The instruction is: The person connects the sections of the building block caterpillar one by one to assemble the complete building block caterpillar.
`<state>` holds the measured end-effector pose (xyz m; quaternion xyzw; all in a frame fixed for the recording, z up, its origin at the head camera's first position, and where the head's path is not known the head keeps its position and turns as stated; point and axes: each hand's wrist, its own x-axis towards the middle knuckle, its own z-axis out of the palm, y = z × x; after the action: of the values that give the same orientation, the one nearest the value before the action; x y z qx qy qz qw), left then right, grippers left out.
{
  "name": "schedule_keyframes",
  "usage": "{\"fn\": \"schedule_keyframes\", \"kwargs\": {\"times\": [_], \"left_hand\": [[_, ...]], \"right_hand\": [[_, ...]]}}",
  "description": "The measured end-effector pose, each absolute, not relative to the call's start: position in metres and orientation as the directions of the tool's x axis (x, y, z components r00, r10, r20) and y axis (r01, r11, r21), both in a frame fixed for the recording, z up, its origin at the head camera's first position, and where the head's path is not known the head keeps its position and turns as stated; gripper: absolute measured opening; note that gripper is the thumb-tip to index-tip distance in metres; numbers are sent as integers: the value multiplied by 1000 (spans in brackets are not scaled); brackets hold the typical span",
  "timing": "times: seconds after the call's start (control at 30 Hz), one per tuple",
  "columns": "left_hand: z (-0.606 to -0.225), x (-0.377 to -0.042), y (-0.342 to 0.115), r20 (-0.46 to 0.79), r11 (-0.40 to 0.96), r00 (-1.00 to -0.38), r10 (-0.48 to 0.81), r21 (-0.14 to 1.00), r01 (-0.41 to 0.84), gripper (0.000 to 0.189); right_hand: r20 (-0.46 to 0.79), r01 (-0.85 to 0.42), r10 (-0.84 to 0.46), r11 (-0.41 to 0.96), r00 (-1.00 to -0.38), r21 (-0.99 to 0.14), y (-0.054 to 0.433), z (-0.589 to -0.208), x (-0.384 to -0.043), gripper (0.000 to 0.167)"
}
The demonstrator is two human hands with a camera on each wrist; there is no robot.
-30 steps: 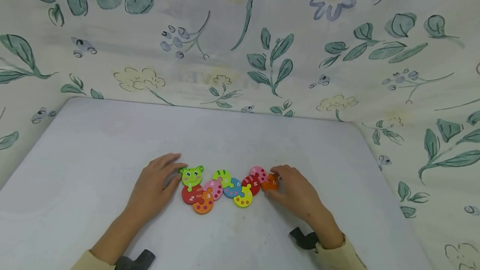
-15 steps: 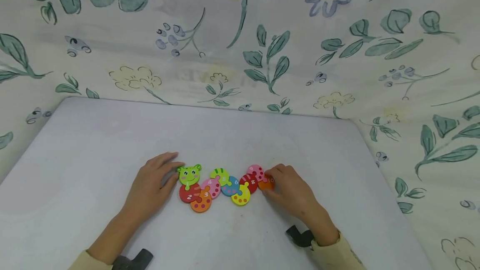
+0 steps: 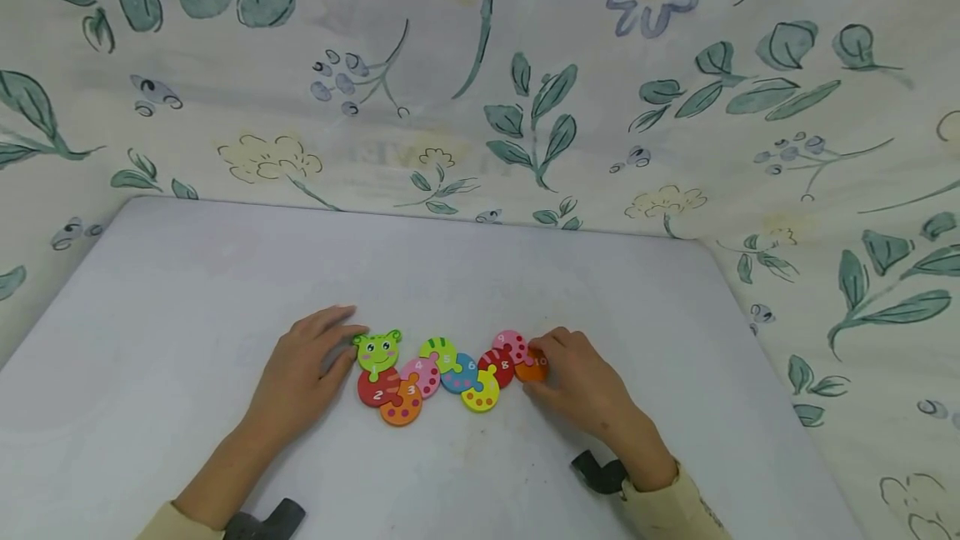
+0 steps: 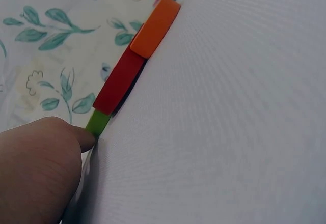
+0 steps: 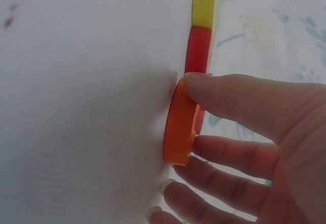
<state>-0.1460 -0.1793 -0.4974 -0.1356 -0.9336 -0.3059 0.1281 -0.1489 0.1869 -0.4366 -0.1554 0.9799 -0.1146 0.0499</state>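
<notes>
A caterpillar puzzle of joined, numbered round pieces lies in a wavy row on the white table [image 3: 225, 273]. At its left end is the green smiling head piece [image 3: 377, 352], followed by the red piece 2 [image 3: 372, 392] and orange piece 3 [image 3: 401, 409]. My left hand [image 3: 300, 373] touches the head's left edge with its fingertips; in the left wrist view the thumb [image 4: 86, 138] meets the green edge. My right hand [image 3: 581, 382] pinches the orange piece 10 [image 5: 179, 127] between thumb and fingers. That piece sits against the pink piece 9 [image 3: 510, 346], partly covered by the hand.
Floral cloth [image 3: 450, 107] hangs behind the table and along its sides. Dark wrist mounts [image 3: 597, 472] sit at both wrists, near the beige sleeves [image 3: 675, 507]. The table's far edge runs straight across behind the puzzle.
My right hand has moved the orange piece 10 left, closer against the pink piece 9, and its fingers cover more of it. The left hand stays at the head; the head view shifted slightly.
</notes>
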Motion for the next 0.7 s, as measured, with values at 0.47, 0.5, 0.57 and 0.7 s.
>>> {"fn": "schedule_keyframes", "kwargs": {"times": [0.47,0.5,0.57,0.7], "left_hand": [[-497,-145,-179,317,776,-933,170,540,325,34],[-497,-145,-179,318,776,-933,170,540,326,34],[-497,-146,-179,320,778,-932,172,537,327,34],[-498,-146,-180,325,777,-930,172,535,331,33]], "right_hand": [[-45,-338,-357,914,-933,-226,189,-436,-147,77],[-35,-351,-368,908,-929,-228,189,-435,-147,74],[-24,-376,-391,899,-920,-225,189,-435,-147,65],[-27,-398,-413,892,-910,-214,189,-433,-146,47]]}}
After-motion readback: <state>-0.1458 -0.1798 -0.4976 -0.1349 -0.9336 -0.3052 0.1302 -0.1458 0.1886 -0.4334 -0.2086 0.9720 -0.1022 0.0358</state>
